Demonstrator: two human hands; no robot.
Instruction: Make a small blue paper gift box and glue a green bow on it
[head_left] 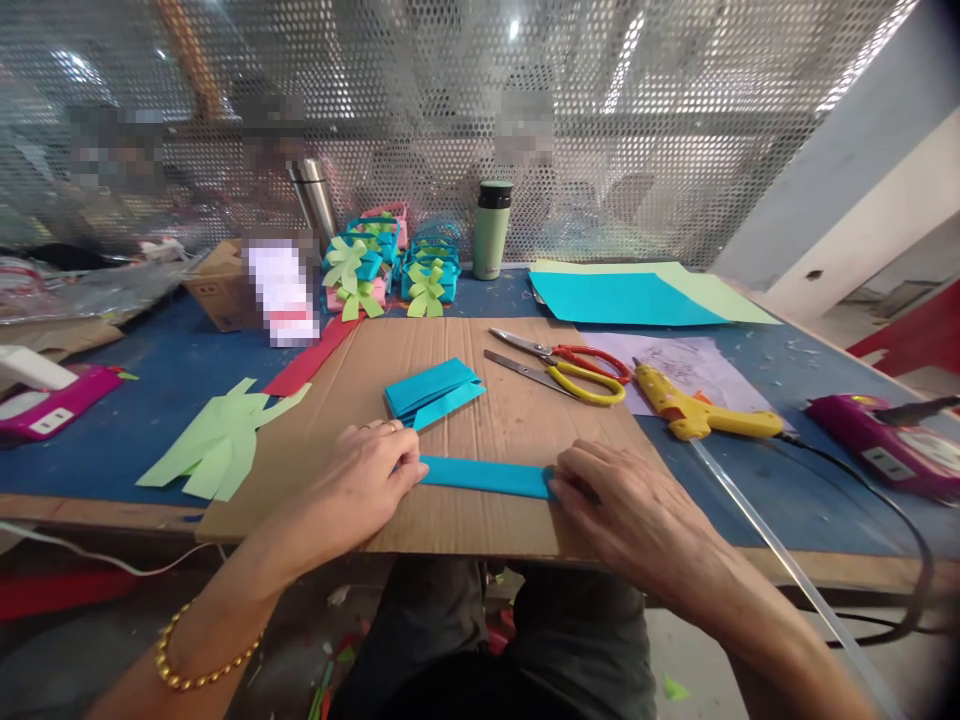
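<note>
A folded blue paper strip [486, 476] lies flat on the cardboard sheet [517, 420] near its front edge. My left hand [361, 480] pinches the strip's left end with curled fingers. My right hand [626, 510] presses down on its right end, fingers closed over it. Just behind the strip rests a small stack of folded blue paper [433, 391].
Two pairs of scissors [570, 368], a yellow glue gun [701, 410] and a glue stick [780, 560] lie right of the cardboard. Green paper cut-outs [217, 445] and a red strip [307, 365] lie left. Finished paper boxes [390, 265], two flasks and blue and green sheets [637, 295] stand behind.
</note>
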